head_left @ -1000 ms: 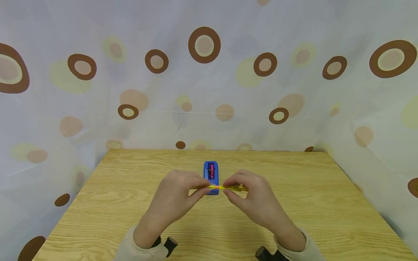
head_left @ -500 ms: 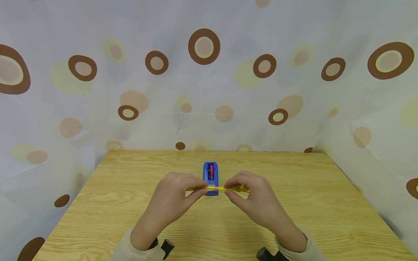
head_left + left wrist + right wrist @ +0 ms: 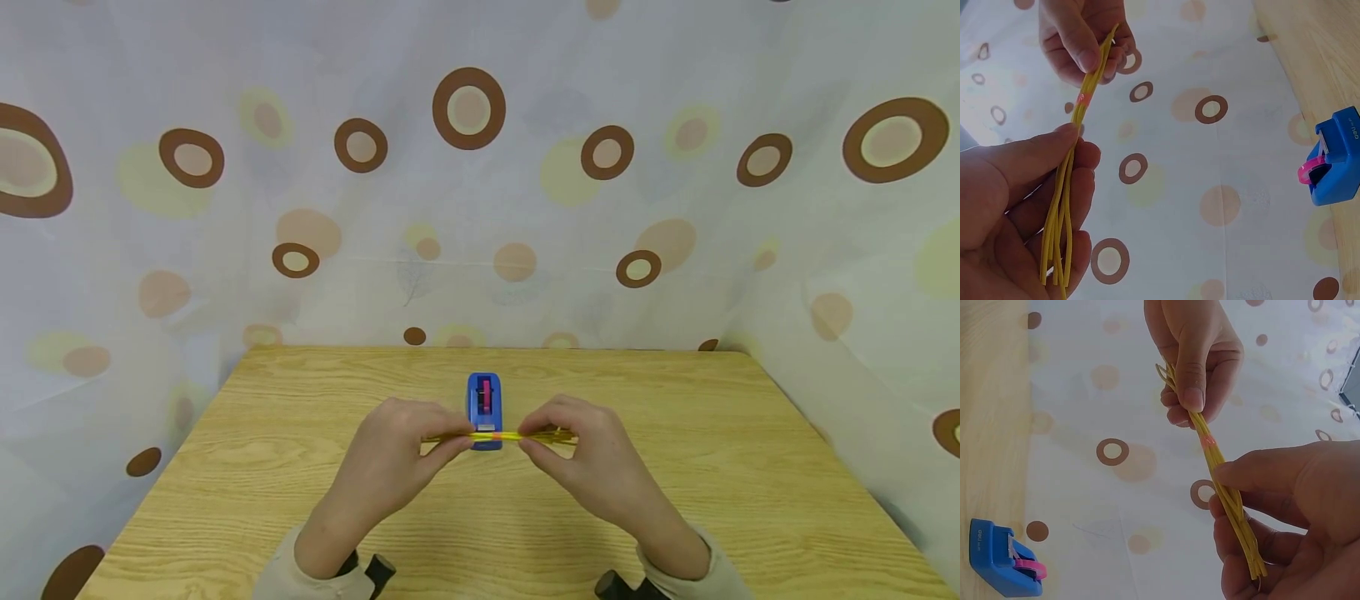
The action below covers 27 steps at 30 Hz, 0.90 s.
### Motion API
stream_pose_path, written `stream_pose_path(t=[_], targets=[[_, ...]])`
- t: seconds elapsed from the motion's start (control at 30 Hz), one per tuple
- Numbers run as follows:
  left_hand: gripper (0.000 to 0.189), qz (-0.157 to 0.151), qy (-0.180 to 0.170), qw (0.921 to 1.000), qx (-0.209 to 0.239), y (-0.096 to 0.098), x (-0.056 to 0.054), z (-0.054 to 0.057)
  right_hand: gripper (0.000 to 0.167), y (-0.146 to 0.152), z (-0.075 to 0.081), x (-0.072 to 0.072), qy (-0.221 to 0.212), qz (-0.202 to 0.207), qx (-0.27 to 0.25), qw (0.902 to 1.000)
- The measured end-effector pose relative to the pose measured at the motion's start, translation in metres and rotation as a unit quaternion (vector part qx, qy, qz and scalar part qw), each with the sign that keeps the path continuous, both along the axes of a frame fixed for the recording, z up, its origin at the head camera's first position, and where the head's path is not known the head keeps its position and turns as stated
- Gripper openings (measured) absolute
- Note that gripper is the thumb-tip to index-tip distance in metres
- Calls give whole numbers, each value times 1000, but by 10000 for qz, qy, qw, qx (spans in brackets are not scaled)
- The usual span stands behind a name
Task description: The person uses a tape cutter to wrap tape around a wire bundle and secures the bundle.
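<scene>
My left hand (image 3: pixel 397 454) and right hand (image 3: pixel 588 458) hold one bundle of thin yellow strands (image 3: pixel 1063 200) level above the table. Each pinches it between thumb and fingers, on either side of a short band of pinkish-orange tape (image 3: pixel 1208 441) wrapped round its middle. The strands' loose ends spread across the fingers of each hand in the wrist views. Just beyond the bundle, a blue tape dispenser (image 3: pixel 485 402) with a pink roll (image 3: pixel 1030 569) stands on the table. In the head view the bundle crosses in front of its near end.
The wood-grain table (image 3: pixel 300 400) stretches out around the hands. A pale curtain (image 3: pixel 480 208) with brown and beige circles hangs behind it and along both sides. Dark wrist-worn devices (image 3: pixel 380 571) sit at the cuffs.
Both hands have drawn slightly apart along the bundle, so more of its taped middle shows. They sit a little lower in the head view. The dispenser has stayed in place.
</scene>
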<state>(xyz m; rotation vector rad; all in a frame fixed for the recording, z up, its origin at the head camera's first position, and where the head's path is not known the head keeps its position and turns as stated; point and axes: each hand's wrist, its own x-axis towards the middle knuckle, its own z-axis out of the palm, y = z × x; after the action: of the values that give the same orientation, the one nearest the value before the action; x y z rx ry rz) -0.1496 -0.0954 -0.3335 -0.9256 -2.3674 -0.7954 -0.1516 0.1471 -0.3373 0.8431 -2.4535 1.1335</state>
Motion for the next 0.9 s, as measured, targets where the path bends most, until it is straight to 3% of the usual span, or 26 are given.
stream_pose_path(t=[0.43, 0.9], targets=[[8, -24, -106, 9999, 36, -1, -4, -12, 17, 1, -12, -6, -278, 160, -85, 9994], [10, 99, -693, 9975, -131, -1, -14, -37, 14, 1, -40, -21, -613, 253, -4, 9978]])
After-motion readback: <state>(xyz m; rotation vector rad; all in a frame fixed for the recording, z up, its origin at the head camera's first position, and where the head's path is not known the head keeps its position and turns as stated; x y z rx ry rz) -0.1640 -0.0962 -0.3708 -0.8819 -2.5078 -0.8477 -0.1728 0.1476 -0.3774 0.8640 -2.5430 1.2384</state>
